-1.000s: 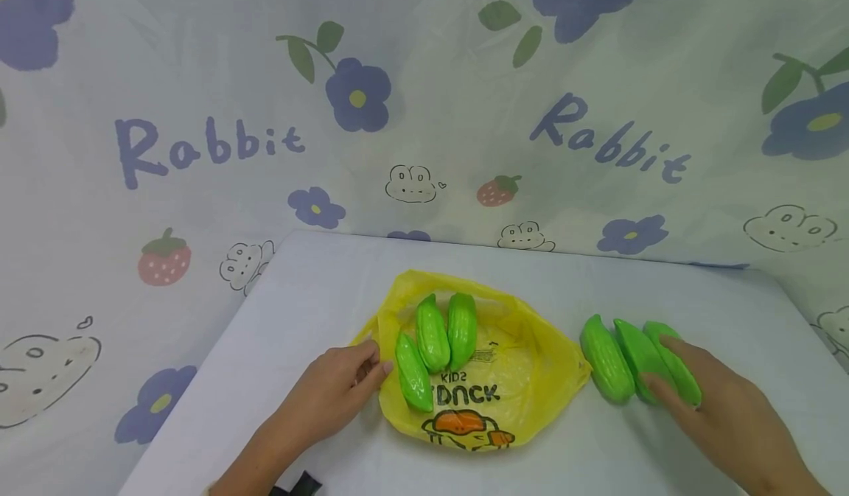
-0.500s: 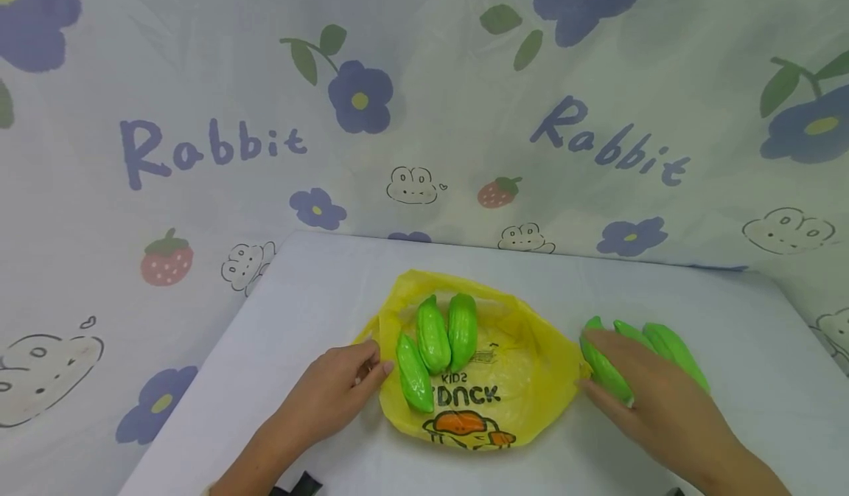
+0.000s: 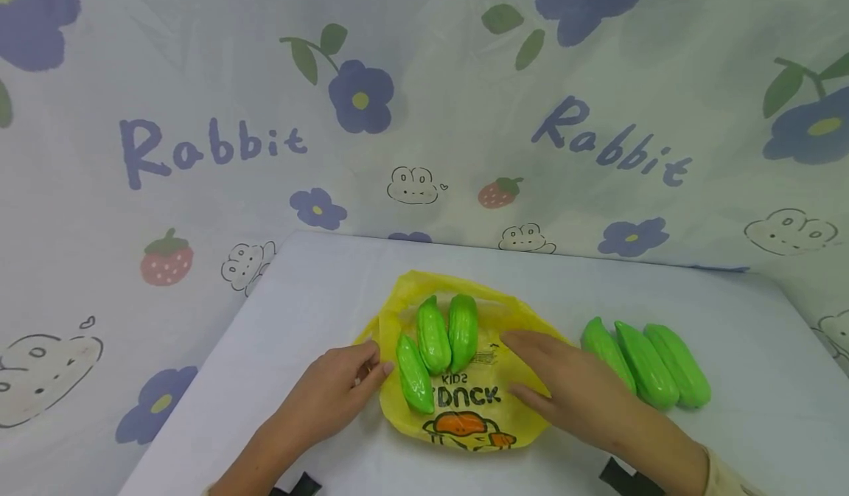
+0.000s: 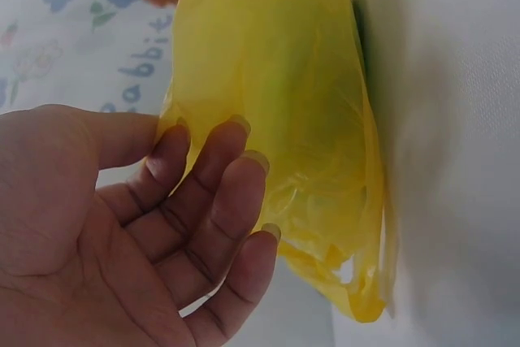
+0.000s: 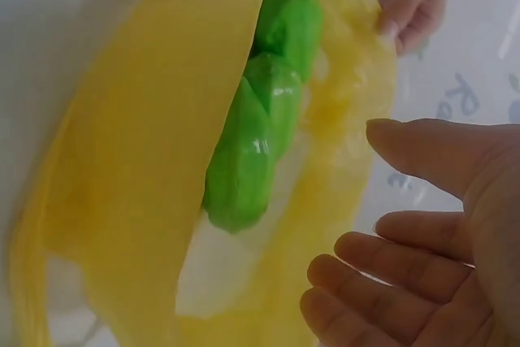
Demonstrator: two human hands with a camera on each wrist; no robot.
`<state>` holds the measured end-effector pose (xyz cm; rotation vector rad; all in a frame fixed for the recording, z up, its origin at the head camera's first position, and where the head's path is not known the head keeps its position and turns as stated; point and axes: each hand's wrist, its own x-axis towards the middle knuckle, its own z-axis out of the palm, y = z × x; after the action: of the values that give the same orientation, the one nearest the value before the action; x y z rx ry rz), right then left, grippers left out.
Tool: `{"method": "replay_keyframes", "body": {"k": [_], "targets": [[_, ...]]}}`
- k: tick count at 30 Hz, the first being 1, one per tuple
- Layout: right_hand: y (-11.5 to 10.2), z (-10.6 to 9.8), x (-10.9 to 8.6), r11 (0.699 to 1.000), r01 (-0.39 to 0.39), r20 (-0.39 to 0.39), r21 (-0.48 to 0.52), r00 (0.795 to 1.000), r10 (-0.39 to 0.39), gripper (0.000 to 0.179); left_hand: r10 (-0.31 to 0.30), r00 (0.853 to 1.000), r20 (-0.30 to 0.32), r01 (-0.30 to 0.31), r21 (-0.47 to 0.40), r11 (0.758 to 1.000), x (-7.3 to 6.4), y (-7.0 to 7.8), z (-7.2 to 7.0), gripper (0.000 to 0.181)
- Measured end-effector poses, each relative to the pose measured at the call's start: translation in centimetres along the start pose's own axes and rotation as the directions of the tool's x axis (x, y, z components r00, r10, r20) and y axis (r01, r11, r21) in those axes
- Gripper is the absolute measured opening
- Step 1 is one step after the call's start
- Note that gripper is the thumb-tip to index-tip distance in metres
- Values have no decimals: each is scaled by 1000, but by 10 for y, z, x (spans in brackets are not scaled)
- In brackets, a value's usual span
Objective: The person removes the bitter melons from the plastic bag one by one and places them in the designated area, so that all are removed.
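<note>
A yellow plastic bag [image 3: 411, 284] with a printed duck face lies with its mouth spread wide. Inside, toward its left side, rest three glossy green tapered pieces [image 3: 433, 337] shaped like stubby cucumbers. My left hand [image 3: 341, 385] pinches the bag's left rim between thumb and index finger, as the left wrist view shows; the other fingers curl loosely against the plastic. Over the bag's right side is my right hand [image 3: 577, 385], fingers extended and thumb apart, with nothing in its grasp. In the right wrist view that right hand [image 5: 422, 258] faces the bag's opening.
Three more of the green pieces [image 3: 676, 365] lie side by side on the white table [image 3: 743, 334], right of the bag. Behind the table hangs a curtain [image 3: 451, 113] with flower, strawberry and rabbit prints. Dark straps show at the front edge beneath both forearms.
My right hand has moved left, from the green pieces on the table across to the bag's right side. My left hand keeps its place on the rim.
</note>
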<state>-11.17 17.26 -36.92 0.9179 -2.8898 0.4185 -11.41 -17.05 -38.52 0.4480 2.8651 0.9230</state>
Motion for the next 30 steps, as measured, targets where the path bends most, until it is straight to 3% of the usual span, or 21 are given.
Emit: {"method": "replay_keyframes", "body": {"k": [10, 20, 30], "targets": [[-1, 23, 36, 995, 99, 105, -5, 990, -98, 78, -5, 1000, 4, 5, -2, 1000, 1, -2, 1, 25], [7, 43, 61, 998, 55, 170, 41, 984, -61, 81, -9, 1000, 21, 9, 8, 1000, 0, -1, 1, 23], [8, 63, 74, 996, 86, 143, 23, 986, -88, 74, 9, 1000, 15, -9, 3, 1000, 0, -1, -2, 25]]}}
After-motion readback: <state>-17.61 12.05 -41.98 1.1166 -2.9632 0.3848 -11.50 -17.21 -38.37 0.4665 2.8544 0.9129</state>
